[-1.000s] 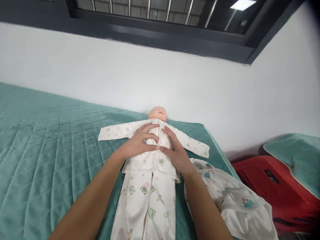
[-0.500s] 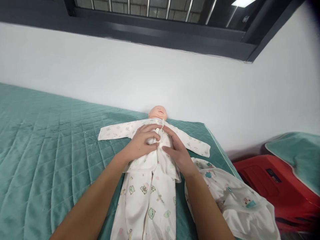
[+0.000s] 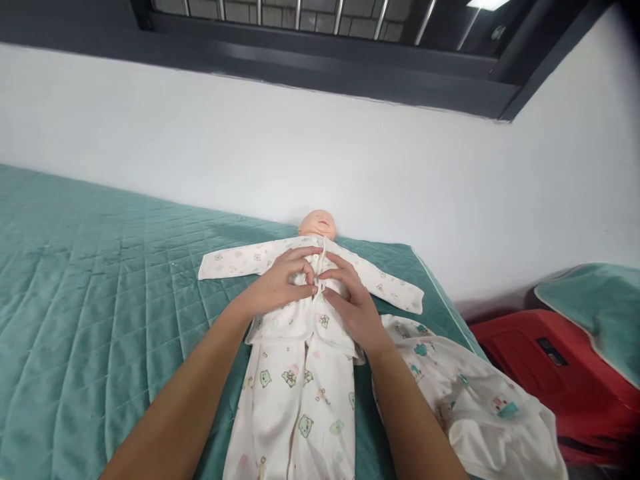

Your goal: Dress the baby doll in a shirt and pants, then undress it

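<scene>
A baby doll [image 3: 318, 224] lies on its back, its head toward the wall. It wears a white printed baby shirt [image 3: 285, 327] with both sleeves spread sideways, and matching baby trousers [image 3: 295, 407]. At the shirt's front opening, my left hand [image 3: 285, 280] pinches one edge near a button between thumb and curled fingers. Across from it, my right hand [image 3: 353, 300] grips the other edge, thumb and fingers bent at the placket. One button [image 3: 315, 257] shows above my fingers. The fingertips partly cover the spot where the edges meet.
A green quilted cover [image 3: 125, 320] lies beneath the doll. To the right rests another white printed garment [image 3: 480, 393], crumpled. Beyond the cover's right edge stand a red plastic chair [image 3: 540, 360] and a green cloth [image 3: 595, 300]. A white wall [image 3: 225, 140] rises behind, below a barred window.
My right fingers have closed in from a wider spread and now bend at the shirt's edge. My left fingers have drawn tighter together. The doll lies where it was.
</scene>
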`<state>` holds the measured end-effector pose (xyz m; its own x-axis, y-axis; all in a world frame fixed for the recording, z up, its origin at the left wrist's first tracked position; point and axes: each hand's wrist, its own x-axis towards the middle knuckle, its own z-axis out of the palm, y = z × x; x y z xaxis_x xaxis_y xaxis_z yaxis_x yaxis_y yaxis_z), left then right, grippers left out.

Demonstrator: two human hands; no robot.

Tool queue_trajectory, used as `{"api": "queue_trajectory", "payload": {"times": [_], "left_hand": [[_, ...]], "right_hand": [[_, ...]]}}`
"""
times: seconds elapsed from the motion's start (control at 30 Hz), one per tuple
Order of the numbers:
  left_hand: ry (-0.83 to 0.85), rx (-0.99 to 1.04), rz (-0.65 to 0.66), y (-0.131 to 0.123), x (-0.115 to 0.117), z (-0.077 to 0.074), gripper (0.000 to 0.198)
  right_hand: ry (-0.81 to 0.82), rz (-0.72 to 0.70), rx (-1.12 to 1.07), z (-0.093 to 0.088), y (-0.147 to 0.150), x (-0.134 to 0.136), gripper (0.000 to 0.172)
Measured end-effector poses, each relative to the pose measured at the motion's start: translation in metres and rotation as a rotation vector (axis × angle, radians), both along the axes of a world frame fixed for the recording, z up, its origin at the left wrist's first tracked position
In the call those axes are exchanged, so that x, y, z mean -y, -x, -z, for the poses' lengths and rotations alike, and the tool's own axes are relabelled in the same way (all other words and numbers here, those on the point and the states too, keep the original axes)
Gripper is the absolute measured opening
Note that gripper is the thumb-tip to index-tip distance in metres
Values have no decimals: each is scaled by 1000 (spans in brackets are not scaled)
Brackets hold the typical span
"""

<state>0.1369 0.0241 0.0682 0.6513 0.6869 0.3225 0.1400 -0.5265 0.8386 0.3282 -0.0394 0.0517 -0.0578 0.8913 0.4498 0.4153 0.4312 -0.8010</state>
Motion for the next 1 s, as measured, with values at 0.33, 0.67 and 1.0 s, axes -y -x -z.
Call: {"api": "queue_trajectory", "payload": {"times": [0.33,0.67,1.0], "left_hand": [[-6,120,-122,-2,-5,9,38],[20,223,-557,-13,-16,23,17],[69,183,-575,-11,-13,18,23]], "right_hand": [[-34,103,72,2,9,1,17],[98,350,-316,2,19,1,12],[313,613,-911,9,2,-3,16]]}}
